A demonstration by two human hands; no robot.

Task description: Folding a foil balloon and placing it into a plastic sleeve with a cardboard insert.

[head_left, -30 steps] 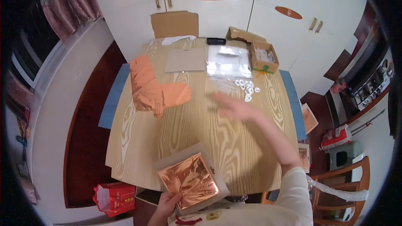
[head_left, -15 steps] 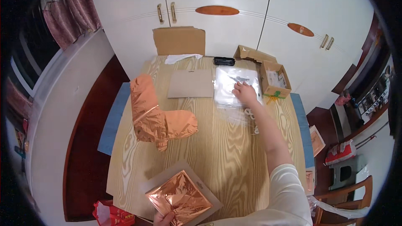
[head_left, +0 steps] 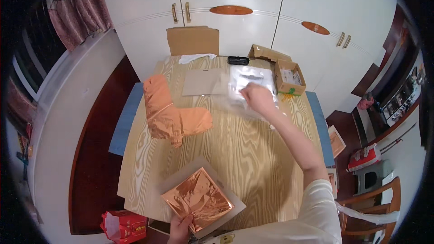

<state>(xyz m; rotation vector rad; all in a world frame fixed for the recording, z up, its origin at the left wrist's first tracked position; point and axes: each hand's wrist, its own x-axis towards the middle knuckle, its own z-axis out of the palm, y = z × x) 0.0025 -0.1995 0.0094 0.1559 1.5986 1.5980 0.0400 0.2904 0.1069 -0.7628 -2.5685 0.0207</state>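
Note:
At the table's near edge, my left hand (head_left: 181,228) grips a folded copper foil balloon (head_left: 199,199) together with the grey card (head_left: 178,178) behind it, thumb on top. My right hand (head_left: 258,99) reaches over a stack of clear plastic bags (head_left: 253,73). Its fingers are pinched on a clear plastic bag (head_left: 222,99), which is smeared by motion and spreads to the left of the hand. A flat, unfolded L-shaped copper foil balloon (head_left: 174,115) lies at the table's left. Behind it, to the right, rests another grey card (head_left: 196,82), partly covered by the moving bag.
A small cardboard box (head_left: 290,79) holding papers stands at the back right, beside a black case (head_left: 238,60). Brown cardboard (head_left: 193,40) leans on the white cabinet, with a white cloth (head_left: 196,58) before it. A wooden chair (head_left: 375,208) stands at right, a red bag (head_left: 124,227) at lower left.
My right hand has closed and lifted a clear bag off the stack, drawing it a little left and nearer. My left hand still holds the foil and card, slightly shifted.

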